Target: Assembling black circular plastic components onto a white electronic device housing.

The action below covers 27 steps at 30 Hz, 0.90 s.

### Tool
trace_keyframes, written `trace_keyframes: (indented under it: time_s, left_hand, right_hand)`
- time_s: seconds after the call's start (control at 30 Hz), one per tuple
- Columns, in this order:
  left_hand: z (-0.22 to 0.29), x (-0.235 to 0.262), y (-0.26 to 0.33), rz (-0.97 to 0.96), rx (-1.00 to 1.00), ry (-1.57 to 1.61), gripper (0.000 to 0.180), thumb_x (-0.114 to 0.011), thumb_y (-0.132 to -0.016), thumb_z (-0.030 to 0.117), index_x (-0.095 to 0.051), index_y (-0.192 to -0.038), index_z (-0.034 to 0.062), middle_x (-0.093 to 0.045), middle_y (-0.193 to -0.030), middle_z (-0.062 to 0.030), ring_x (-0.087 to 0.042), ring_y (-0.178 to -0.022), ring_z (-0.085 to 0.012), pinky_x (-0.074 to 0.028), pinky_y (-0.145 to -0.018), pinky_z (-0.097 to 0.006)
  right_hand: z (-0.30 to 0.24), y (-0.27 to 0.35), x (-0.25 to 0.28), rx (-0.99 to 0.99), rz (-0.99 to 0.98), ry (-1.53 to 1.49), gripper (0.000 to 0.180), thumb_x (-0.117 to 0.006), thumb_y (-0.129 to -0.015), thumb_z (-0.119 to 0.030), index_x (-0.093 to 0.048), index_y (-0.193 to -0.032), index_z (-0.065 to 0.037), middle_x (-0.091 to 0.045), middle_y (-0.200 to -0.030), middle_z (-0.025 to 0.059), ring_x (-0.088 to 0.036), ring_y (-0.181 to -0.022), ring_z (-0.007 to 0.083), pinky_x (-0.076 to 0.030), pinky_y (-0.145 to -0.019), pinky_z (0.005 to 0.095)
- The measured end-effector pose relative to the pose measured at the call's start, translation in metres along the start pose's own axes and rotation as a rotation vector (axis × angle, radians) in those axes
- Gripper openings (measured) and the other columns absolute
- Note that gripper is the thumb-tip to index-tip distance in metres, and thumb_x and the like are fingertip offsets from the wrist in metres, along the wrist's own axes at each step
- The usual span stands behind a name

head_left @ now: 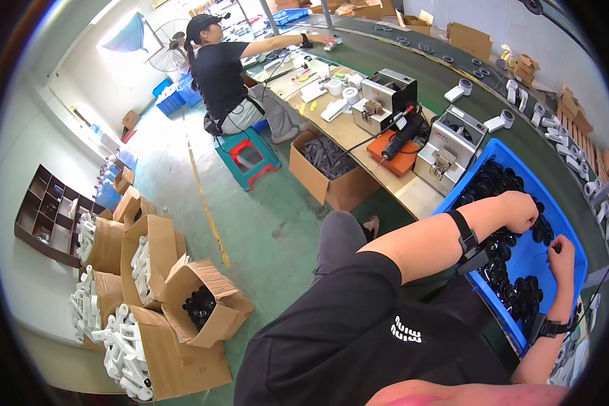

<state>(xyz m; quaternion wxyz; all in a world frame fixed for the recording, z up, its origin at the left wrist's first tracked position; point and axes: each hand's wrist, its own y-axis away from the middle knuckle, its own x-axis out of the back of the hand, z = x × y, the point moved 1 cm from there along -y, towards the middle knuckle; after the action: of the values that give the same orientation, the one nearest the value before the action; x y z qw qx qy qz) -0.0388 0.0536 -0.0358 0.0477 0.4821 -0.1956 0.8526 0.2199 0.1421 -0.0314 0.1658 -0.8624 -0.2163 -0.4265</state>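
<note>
A blue plastic bin (pixel 578 271) at the right holds many glossy black rounded plastic parts (pixel 497 250). My left hand (pixel 520 211) is curled closed over the black parts near the bin's far side, its fingertips mostly hidden. Near the bin's right wall, my right hand (pixel 561 262) has its fingers pinched together, and a small dark bit shows at the fingertips. Whether either hand grips one of the black parts, I cannot make out. Both my forearms wear black straps with buckles.
Beyond the bin stand two metal bench machines (pixel 446 152) and a dark power tool (pixel 402 139) on an orange case. A green conveyor (pixel 413 64) carries white handheld parts. Another person (pixel 227 74) reaches toward it. Cardboard boxes (pixel 183 358) of white parts stand left.
</note>
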Motion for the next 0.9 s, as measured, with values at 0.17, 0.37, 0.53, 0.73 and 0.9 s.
trace_keyframes:
  time_s: [0.17,0.37,0.53,0.73,0.9]
  left_hand:
    - [0.001,-0.001,-0.001,0.000,-0.008,-0.006,0.019,-0.062,-0.078,0.018,-0.079,-0.087,0.0161,-0.076,-0.091,-0.0100,-0.072,-0.090,-0.0318,-0.057,-0.079,-0.045]
    - [0.001,-0.001,0.004,-0.002,-0.003,-0.019,0.019,-0.062,-0.078,0.018,-0.079,-0.088,0.0158,-0.076,-0.092,-0.0100,-0.072,-0.090,-0.0320,-0.058,-0.081,-0.045]
    - [0.005,-0.001,0.007,0.006,-0.002,-0.007,0.019,-0.063,-0.078,0.019,-0.079,-0.089,0.0159,-0.076,-0.092,-0.0100,-0.072,-0.091,-0.0320,-0.058,-0.082,-0.045]
    - [0.012,0.013,0.003,-0.036,-0.058,-0.052,0.025,-0.063,-0.079,0.021,-0.079,-0.097,0.0147,-0.076,-0.093,-0.0134,-0.073,-0.090,-0.0348,-0.059,-0.081,-0.047]
    - [-0.006,0.007,0.001,0.012,-0.096,0.024,0.020,-0.063,-0.085,0.017,-0.077,-0.098,0.0095,-0.074,-0.092,-0.0172,-0.072,-0.090,-0.0370,-0.058,-0.081,-0.047]
  right_hand:
    - [-0.004,0.010,0.009,-0.075,-0.033,0.041,0.009,-0.059,-0.075,0.006,-0.051,-0.074,0.001,-0.057,-0.058,0.0109,-0.061,-0.050,0.0180,-0.046,-0.048,0.0331]
    - [0.005,0.013,0.006,0.034,-0.070,0.218,0.013,-0.064,-0.070,0.004,-0.052,-0.073,0.002,-0.058,-0.064,0.0163,-0.062,-0.058,0.0263,-0.047,-0.054,0.0386]
    - [0.015,0.010,-0.004,0.071,-0.010,0.323,0.017,-0.067,-0.065,0.001,-0.051,-0.073,0.003,-0.058,-0.073,0.0214,-0.060,-0.071,0.0366,-0.046,-0.064,0.0446]
    - [0.032,-0.003,-0.007,0.196,0.025,0.419,0.018,-0.067,-0.067,-0.004,-0.053,-0.078,-0.001,-0.059,-0.079,0.0232,-0.059,-0.079,0.0436,-0.046,-0.068,0.0507]
    - [0.002,-0.002,-0.002,0.124,-0.074,0.332,0.018,-0.071,-0.074,-0.012,-0.059,-0.081,-0.002,-0.062,-0.076,0.0171,-0.061,-0.071,0.0326,-0.048,-0.065,0.0455]
